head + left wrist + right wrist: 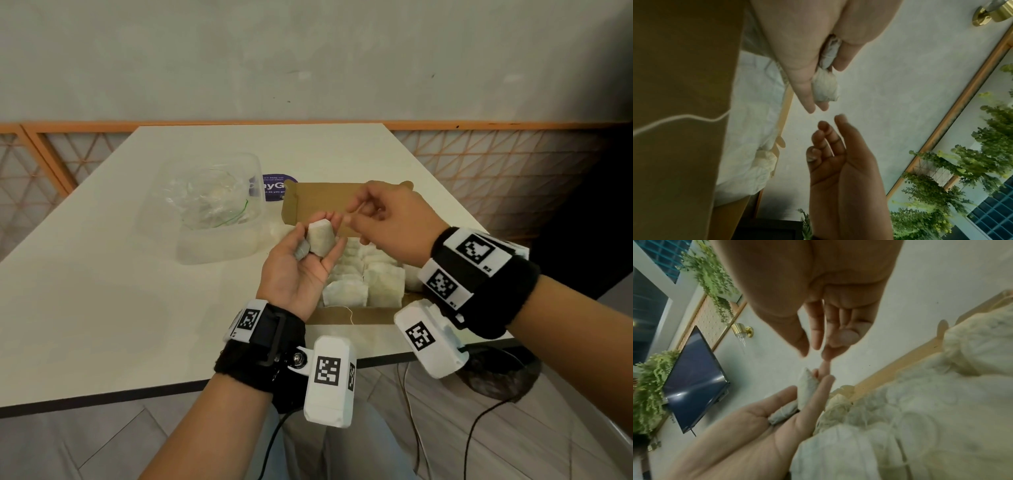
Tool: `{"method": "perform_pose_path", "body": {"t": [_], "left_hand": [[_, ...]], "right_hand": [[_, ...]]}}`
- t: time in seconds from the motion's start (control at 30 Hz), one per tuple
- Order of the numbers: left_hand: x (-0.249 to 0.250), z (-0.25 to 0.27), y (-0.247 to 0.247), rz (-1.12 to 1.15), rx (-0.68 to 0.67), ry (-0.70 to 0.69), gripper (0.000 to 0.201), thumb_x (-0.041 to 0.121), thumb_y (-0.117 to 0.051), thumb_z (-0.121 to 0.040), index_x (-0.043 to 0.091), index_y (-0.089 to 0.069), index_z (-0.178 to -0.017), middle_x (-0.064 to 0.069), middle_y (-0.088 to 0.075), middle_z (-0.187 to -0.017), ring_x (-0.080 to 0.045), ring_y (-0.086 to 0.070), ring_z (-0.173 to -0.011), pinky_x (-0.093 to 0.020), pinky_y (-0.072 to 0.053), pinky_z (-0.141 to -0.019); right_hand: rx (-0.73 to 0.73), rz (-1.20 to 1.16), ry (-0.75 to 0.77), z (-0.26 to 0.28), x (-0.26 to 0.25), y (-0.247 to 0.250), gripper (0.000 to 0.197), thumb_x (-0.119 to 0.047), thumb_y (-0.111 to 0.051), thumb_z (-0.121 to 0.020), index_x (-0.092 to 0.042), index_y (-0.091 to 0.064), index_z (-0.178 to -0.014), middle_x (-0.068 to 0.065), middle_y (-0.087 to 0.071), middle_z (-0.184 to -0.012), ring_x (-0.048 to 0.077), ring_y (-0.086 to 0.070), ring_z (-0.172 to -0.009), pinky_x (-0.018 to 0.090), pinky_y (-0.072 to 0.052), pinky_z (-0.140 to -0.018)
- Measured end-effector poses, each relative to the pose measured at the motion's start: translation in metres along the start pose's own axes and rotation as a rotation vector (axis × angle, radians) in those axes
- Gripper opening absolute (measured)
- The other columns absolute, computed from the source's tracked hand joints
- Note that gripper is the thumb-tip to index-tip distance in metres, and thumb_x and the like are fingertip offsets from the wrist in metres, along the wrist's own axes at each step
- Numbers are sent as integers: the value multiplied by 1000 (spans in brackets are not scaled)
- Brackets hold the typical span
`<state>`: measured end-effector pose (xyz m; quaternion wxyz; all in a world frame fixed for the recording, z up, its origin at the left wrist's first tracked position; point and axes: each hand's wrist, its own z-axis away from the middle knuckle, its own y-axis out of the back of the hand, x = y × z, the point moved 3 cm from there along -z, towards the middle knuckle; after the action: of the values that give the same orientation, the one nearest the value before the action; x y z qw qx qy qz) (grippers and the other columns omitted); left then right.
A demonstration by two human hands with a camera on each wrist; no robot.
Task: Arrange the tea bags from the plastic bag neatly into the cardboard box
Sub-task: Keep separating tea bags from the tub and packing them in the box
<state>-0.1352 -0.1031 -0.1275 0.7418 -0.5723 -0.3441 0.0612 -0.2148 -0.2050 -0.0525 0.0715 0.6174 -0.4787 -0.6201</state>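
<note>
Holding a tea bag [321, 237] upright in my left hand [301, 263], palm up, I have my thumb and fingers curled loosely around it, above the near left corner of the cardboard box [342, 315]. My right hand [383, 222] hovers just beside it, thumb and forefinger pinched together on what looks like the bag's thin string, though the string is too fine to tell for sure. Below, the box is open on the tabletop [102, 291], with rows of tea bags [363, 284] already lying inside. Left of the box sits a clear tub [219, 246] holding the crumpled plastic bag [209, 202].
</note>
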Motion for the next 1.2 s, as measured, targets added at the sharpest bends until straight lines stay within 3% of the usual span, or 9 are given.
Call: {"method": "perform_pose_path", "body": {"t": [0.1,0.3,0.4,0.47,0.63,0.77,0.97,1.1,1.2], "left_hand": [[-3,-1,0,-34,-21,50,37,19,-30,-103,-5,-56,-112,-21,-65,-111,-20,-69,-83,-37,-53,-88],[-3,-1,4,-173,22,81,28,27,-41,-99,12,-63,-110,-6,-67,-102,-20,-60,-100,-42,-44,-99],[-4,-3,5,-152,54,48,29,25,-45,-98,14,-71,-91,-2,-63,-92,-17,-61,-93,-29,-53,-78],[-5,-3,1,-148,33,37,38,26,-44,-98,15,-75,-78,1,-55,-77,-7,-55,-68,-18,-49,-57],[-6,-1,-3,-296,-78,28,22,38,-69,-72,20,-57,-76,8,-32,-61,-2,-30,-46,-12,-33,-46],[-6,-1,-1,-334,-78,4,20,22,-66,-77,23,-60,-58,9,-30,-55,-2,-26,-44,-12,-29,-45],[-4,-1,-1,-314,-51,-52,21,21,-66,-75,25,-53,-60,11,-33,-52,-2,-26,-42,-13,-27,-45],[-5,2,-4,-434,-44,-57,7,12,-63,-80,18,-61,-79,11,-52,-58,-2,-28,-39,-12,-28,-43],[-4,0,-3,-374,11,-45,6,15,-58,-88,17,-63,-87,10,-39,-54,-3,-26,-40,-13,-28,-42]], "right_hand": [[-135,64,24,1,-1,-14,22,-25,-70,-81,-22,-61,-100,-7,-56,-70,2,-49,-59,13,-41,-59],[-143,-187,-65,-3,4,-6,7,-17,-69,-81,-16,-63,-83,1,-64,-77,12,-59,-69,27,-47,-66],[-151,-612,-149,-1,3,3,13,0,-63,-83,-11,-57,-80,1,-67,-68,9,-66,-59,18,-51,-52],[-143,-706,-189,1,5,5,14,3,-61,-83,-9,-55,-82,4,-69,-69,13,-69,-60,20,-55,-52],[-134,-642,-229,3,11,-3,17,-5,-66,-82,-14,-53,-77,5,-67,-72,13,-66,-62,20,-53,-54],[-87,-519,-201,3,16,-3,10,-14,-72,-78,-14,-62,-74,-2,-62,-66,7,-56,-61,15,-44,-51],[-141,-451,-219,6,20,2,7,-18,-72,-78,-15,-66,-78,0,-65,-75,8,-58,-69,18,-46,-59],[-174,-397,-202,4,18,5,18,-29,-75,-73,-19,-69,-86,2,-65,-81,9,-56,-73,21,-41,-61],[-122,-363,-205,5,25,13,10,-19,-74,-75,-13,-67,-79,6,-60,-73,14,-54,-66,22,-43,-57]]}}
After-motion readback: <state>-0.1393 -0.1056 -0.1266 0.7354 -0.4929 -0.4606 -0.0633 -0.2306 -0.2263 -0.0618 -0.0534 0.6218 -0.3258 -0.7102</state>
